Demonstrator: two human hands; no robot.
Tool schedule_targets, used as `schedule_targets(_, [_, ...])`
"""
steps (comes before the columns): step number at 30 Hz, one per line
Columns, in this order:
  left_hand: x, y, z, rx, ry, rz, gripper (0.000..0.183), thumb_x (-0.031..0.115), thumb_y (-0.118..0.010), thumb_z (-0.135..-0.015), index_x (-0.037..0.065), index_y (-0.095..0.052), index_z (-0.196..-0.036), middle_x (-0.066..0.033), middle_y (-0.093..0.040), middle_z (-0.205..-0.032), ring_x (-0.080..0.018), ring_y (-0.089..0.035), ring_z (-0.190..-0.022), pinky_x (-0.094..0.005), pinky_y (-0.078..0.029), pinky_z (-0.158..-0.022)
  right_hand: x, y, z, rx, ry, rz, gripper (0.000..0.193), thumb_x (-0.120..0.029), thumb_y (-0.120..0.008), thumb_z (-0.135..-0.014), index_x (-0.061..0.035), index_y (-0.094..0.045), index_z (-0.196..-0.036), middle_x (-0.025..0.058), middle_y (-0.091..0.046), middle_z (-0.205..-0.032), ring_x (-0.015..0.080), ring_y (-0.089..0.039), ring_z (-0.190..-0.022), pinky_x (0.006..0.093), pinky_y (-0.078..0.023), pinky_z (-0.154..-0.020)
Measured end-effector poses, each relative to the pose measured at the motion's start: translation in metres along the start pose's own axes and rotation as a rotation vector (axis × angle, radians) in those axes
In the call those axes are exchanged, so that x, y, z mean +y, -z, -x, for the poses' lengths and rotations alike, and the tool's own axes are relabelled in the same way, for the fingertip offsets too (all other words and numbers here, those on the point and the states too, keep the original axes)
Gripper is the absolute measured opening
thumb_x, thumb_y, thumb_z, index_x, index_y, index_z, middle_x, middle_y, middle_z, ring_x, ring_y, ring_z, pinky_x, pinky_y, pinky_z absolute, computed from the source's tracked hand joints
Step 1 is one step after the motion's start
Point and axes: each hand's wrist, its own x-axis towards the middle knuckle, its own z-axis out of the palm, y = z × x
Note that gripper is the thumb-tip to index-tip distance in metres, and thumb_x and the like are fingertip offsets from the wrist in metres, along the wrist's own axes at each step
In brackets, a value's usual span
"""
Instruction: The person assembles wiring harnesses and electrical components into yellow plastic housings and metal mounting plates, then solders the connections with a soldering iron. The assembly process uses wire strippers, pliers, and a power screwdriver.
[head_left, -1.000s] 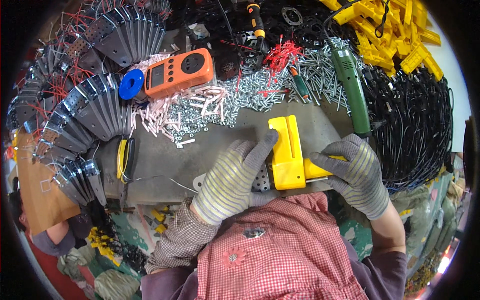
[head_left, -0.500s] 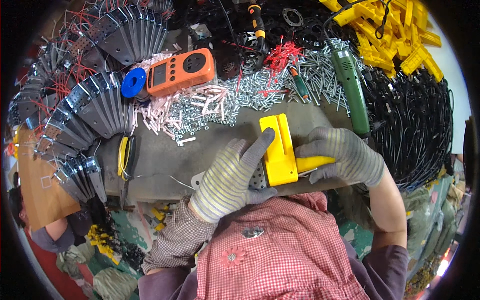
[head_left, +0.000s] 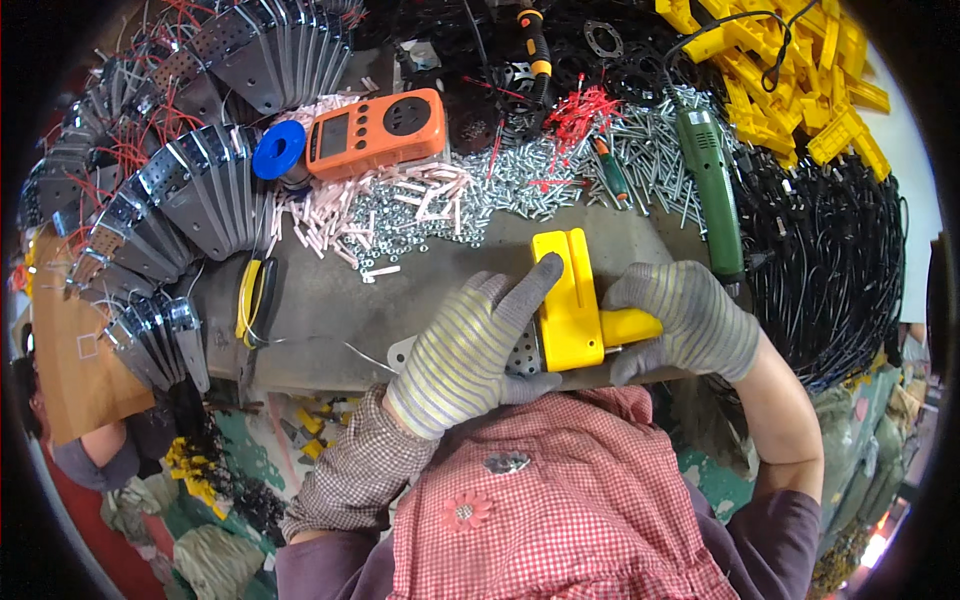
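In my gloved left hand (head_left: 470, 350) is a yellow plastic housing (head_left: 570, 300), held at the table's front edge. The thumb lies along its upper left side, and the other fingers curl around a grey metal plate with holes (head_left: 522, 355) that adjoins it. From the housing's right side sticks out a yellow plastic handle (head_left: 632, 326). My gloved right hand (head_left: 690, 320) is curled around the free end of that handle, with fingers above and below it. A small bit of metal shows under the handle, too small to name.
Grey metal plates (head_left: 205, 200) with red wires stand in rows at left, beside pliers (head_left: 250, 300). Behind lie an orange meter (head_left: 375, 135), a blue spool (head_left: 279, 150), screws (head_left: 520, 175) and a screwdriver (head_left: 610, 170). A green power tool (head_left: 708, 190), black cables (head_left: 825, 240) and yellow parts (head_left: 790, 80) lie right.
The housing has shifted slightly right with my left hand. The handle looks shorter and thicker, its end turned a little. My right hand's fingers have moved around it. The whole view has shifted slightly.
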Motion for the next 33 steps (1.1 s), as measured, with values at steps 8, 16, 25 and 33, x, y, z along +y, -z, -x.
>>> schedule_targets(8, [-0.006,-0.007,0.005,0.044,-0.02,0.026,0.121,0.042,-0.099,-0.063,0.013,-0.042,-0.166,-0.0208,-0.061,-0.113,-0.0406,-0.063,-0.101,-0.05,-0.053,-0.097,0.0,-0.005,-0.011,-0.042,0.033,-0.013,0.054,-0.04,-0.092,-0.076,-0.0073,-0.07,-0.112,0.0101,-0.074,-0.102,0.0354,-0.074,-0.095,0.042,-0.059,-0.082])
schedule_targets(16, [0.002,0.001,0.005,-0.012,0.041,-0.044,0.119,0.045,-0.098,-0.064,0.014,-0.043,-0.165,-0.022,-0.057,-0.122,-0.0423,-0.06,-0.109,-0.0505,-0.051,-0.101,-0.009,0.0,-0.018,-0.083,0.028,-0.021,0.052,-0.046,-0.089,-0.079,-0.0105,-0.071,-0.113,0.0118,-0.075,-0.099,0.0352,-0.075,-0.097,0.0413,-0.059,-0.082])
schedule_targets(25, [0.006,0.002,-0.004,0.084,-0.081,-0.117,0.115,0.041,-0.097,-0.067,0.007,-0.043,-0.163,-0.0232,-0.056,-0.125,-0.0427,-0.059,-0.113,-0.0542,-0.05,-0.101,-0.013,-0.003,-0.009,-0.022,0.194,0.366,0.048,-0.055,-0.076,-0.089,-0.0089,-0.063,-0.096,0.009,-0.066,-0.083,0.0304,-0.072,-0.077,0.042,-0.057,-0.067])
schedule_targets(33, [0.014,0.018,-0.041,-0.08,-0.031,-0.085,0.128,0.049,-0.1,-0.054,0.004,-0.045,-0.161,-0.0273,-0.047,-0.148,-0.0489,-0.052,-0.134,-0.0581,-0.044,-0.114,-0.021,0.019,-0.005,0.179,0.269,0.382,0.053,-0.055,-0.08,-0.083,-0.0109,-0.071,-0.111,0.0087,-0.065,-0.088,0.0324,-0.069,-0.084,0.0451,-0.056,-0.074])
